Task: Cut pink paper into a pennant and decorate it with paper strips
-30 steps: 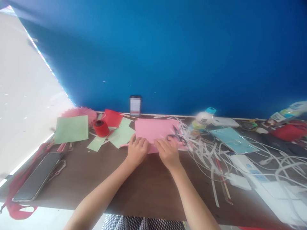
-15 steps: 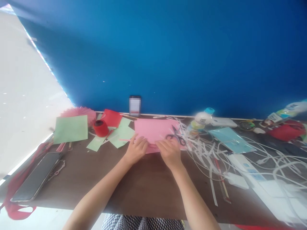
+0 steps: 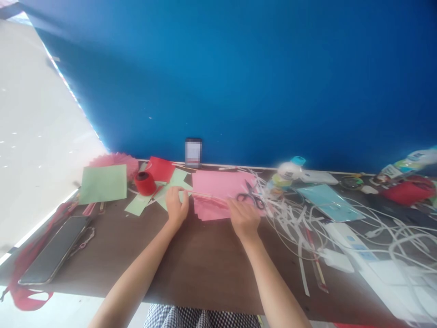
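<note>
A narrow folded strip of pink paper point(image 3: 206, 197) stretches between my two hands. My left hand point(image 3: 177, 206) is closed on its left end, with the fingers curled. My right hand point(image 3: 243, 216) grips the other end, its fingers pressed together over the paper. Beneath the strip lie pink paper sheets point(image 3: 213, 181), stacked unevenly. Black scissors point(image 3: 251, 197) rest on the right side of these sheets, close to my right fingers. Green paper point(image 3: 177, 176) lies behind my left hand, and a red thread spool point(image 3: 145, 183) stands to the left of it.
White paper strips and cables point(image 3: 293, 223) tangle on the right, by a power strip point(image 3: 355, 241) and a glue bottle point(image 3: 287, 173). A large phone point(image 3: 54, 250) lies at left; a smaller phone point(image 3: 193, 152) leans on the blue wall. A pleated pink paper piece point(image 3: 118, 160) sits back left.
My left hand has moved left, away from my right hand, so the folded pink strip now shows between them. My right hand has shifted slightly right.
</note>
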`<state>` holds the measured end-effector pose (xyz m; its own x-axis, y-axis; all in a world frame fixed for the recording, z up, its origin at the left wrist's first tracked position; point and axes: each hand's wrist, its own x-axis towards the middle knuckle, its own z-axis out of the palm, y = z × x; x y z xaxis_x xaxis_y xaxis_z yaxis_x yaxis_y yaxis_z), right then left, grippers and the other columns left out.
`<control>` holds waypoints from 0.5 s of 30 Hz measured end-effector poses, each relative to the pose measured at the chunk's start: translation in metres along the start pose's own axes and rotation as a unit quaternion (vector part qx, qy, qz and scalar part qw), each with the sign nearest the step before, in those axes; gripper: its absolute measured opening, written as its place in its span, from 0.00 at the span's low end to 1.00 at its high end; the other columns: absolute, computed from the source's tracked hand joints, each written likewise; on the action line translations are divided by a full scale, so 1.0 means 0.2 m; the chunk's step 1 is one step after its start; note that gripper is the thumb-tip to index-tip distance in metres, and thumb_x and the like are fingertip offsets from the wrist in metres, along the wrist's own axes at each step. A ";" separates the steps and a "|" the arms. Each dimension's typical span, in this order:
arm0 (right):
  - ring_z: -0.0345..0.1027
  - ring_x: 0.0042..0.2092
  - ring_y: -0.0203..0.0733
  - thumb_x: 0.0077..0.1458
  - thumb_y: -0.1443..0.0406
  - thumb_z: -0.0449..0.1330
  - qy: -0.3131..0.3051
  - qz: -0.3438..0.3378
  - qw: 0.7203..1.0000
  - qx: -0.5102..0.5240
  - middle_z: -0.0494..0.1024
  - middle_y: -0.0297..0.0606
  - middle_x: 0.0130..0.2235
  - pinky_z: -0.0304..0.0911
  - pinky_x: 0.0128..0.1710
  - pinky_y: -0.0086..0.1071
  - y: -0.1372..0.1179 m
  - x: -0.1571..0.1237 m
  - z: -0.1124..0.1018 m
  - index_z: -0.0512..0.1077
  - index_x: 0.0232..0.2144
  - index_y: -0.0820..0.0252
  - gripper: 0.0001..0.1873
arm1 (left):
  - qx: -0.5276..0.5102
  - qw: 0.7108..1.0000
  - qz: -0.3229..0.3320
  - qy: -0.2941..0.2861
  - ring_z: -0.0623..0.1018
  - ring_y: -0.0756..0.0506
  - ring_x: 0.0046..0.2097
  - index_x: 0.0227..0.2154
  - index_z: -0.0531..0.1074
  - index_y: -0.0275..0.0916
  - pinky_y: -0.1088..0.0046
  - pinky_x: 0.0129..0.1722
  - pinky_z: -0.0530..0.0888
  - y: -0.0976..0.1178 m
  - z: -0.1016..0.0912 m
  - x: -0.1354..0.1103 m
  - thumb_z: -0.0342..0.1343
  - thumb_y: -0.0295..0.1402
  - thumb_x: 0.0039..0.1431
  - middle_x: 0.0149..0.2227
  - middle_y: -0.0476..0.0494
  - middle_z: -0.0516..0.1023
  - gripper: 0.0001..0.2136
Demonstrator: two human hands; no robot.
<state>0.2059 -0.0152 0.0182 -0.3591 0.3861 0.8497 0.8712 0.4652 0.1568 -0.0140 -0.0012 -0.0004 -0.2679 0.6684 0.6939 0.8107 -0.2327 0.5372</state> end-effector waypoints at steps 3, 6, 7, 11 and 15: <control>0.68 0.34 0.36 0.55 0.74 0.50 0.009 -0.015 1.000 0.013 0.79 0.38 0.36 0.54 0.35 0.31 0.00 -0.01 0.01 0.73 0.39 0.57 0.15 | 0.021 0.999 -0.010 -0.024 0.68 0.40 0.46 0.44 0.65 0.36 0.59 0.45 0.64 -0.02 0.01 0.01 0.44 0.35 0.57 0.42 0.35 0.69 0.14; 0.67 0.34 0.38 0.55 0.74 0.51 0.008 -0.025 0.999 0.018 0.79 0.37 0.37 0.54 0.35 0.32 0.00 -0.01 0.01 0.74 0.38 0.55 0.15 | 0.058 0.993 0.075 -0.077 0.66 0.40 0.49 0.42 0.68 0.40 0.55 0.51 0.57 -0.03 0.01 0.01 0.44 0.35 0.58 0.43 0.38 0.71 0.12; 0.66 0.34 0.38 0.55 0.73 0.51 0.002 -0.026 0.999 0.018 0.79 0.37 0.37 0.54 0.34 0.32 0.00 -0.01 0.01 0.74 0.38 0.55 0.14 | 0.069 0.987 0.098 -0.109 0.68 0.40 0.47 0.38 0.70 0.41 0.55 0.50 0.57 -0.03 0.01 0.02 0.43 0.35 0.59 0.39 0.40 0.73 0.11; 0.67 0.36 0.39 0.56 0.72 0.51 -0.028 -0.011 0.999 0.024 0.78 0.39 0.38 0.54 0.36 0.33 0.02 -0.02 0.03 0.73 0.40 0.55 0.14 | 0.106 0.961 0.144 -0.210 0.70 0.45 0.33 0.26 0.70 0.39 0.66 0.37 0.63 -0.06 0.01 0.02 0.42 0.37 0.60 0.26 0.44 0.73 0.15; 0.66 0.37 0.40 0.55 0.73 0.48 -0.050 0.017 0.998 0.015 0.77 0.41 0.40 0.54 0.38 0.35 0.02 -0.02 0.04 0.73 0.40 0.57 0.16 | 0.104 0.963 0.175 -0.178 0.69 0.46 0.33 0.30 0.70 0.38 0.70 0.33 0.62 -0.08 0.01 0.04 0.45 0.40 0.59 0.29 0.43 0.72 0.13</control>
<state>0.2085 -0.0079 0.0123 -0.3620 0.4790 0.7997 0.8734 0.4741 0.1114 -0.0287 0.0093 -0.0047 0.2068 0.7828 0.5870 0.9152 -0.3669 0.1669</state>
